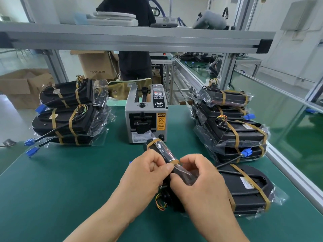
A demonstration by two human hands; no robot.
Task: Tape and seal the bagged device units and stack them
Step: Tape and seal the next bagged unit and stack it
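A black bagged device unit [160,149] stands on edge in front of me, wrapped in clear plastic with one brown tape band near its far end. My left hand [145,175] grips its left side, thumb pressing a second brown tape strip [175,161] onto the top edge. My right hand [199,180] pinches the bag and the strip's other end. Coloured wires [160,203] hang below the unit. Taped units lie stacked at the left [70,123] and at the right [234,133]. One more taped unit [248,187] lies flat beside my right hand.
A grey tape dispenser [146,117] stands at the middle of the green mat [70,180]. An aluminium frame rail [136,39] crosses overhead. Cardboard boxes [97,65] and a person in dark clothes [134,67] are behind the bench. The bench's right edge [293,175] runs close to the right stack.
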